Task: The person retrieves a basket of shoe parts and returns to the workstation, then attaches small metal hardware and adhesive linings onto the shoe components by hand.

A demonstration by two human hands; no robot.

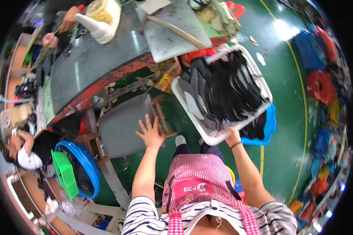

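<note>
Surroundings: a dark table (94,62) with a worn red edge is standing ahead. On its right end a pale board (168,47) is lying, with a wooden-handled hammer (178,31) slanting from the board's left edge toward its right near corner. Farther left, by the table's far edge, a pale plastic container (113,15) is standing, a white cone (92,27) projecting beside it; a co-worker's hands (68,19) are showing near the far left corner.

Obstructions: a grey-seated chair (121,131), wood-framed, is standing between the left hand and the table's near edge. A blue crate (271,123) holding black pieces is showing partly beneath the basket; whether it is bearing any weight, cannot tell. A red bag (196,55) is bulging near the basket's far left corner. Left of the chair: a blue round basket (92,168), with a green basket (64,176) leaning against it.

Principal item: one white basket (212,139), rectangular, rounded at the corners — positioned off the table's right end, tilting. Black flat pieces (233,86) are filling it in overlapping rows, grey ones (191,103) lying along its left wall.

Hands: the right (233,137) is gripping the basket's near rim; the left (151,135) is spreading its fingers over the seat's right edge — contact, cannot tell.
</note>
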